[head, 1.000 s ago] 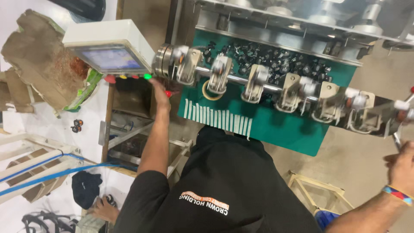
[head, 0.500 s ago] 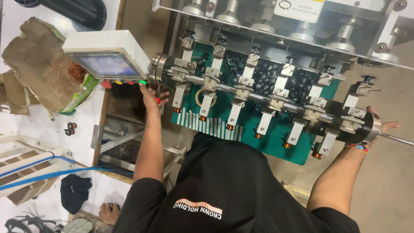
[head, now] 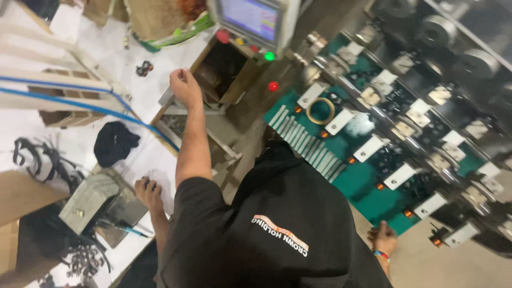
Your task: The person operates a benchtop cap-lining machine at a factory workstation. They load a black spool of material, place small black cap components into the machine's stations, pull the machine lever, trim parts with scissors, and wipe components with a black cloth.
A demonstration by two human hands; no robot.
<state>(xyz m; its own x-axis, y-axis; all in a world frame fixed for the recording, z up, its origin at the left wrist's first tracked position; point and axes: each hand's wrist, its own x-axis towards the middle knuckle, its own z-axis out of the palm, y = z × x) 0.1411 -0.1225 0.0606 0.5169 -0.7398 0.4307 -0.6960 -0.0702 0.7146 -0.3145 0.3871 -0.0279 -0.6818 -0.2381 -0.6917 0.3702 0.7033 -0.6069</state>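
Hands are being kept clear of the machine. Left hand [head: 185, 85] is being held raised in the air, fingers curled into a loose fist with nothing grasped, above the open wooden box frame [head: 226, 72] that is standing under the control screen [head: 252, 18]. Right hand [head: 382, 238] is being held low beside the black shirt [head: 277, 234], just off the lower edge of the green machine plate [head: 368, 186]; a striped wristband [head: 382, 255] is being worn, and whether the fingers are open or closed cannot be told.

Below the screen's lower edge, a row of round buttons is showing: red [head: 223, 36], yellow [head: 240, 41] and a lit green one [head: 270, 56]. A further red button [head: 273, 86] is sitting just beside the plate's upper left corner. A brass-coloured ring [head: 320, 110] is lying on the plate near that corner, next to a fan of pale metal strips [head: 306, 143]. White rectangular tabs [head: 369, 148] are being carried in a slanting line across the plate.

Another person's hand [head: 146, 192] is resting on the white bench [head: 133, 69] at its lower left edge, close to a grey block [head: 88, 201]. A green-edged paper sack [head: 165, 21] is lying at the bench's far edge.
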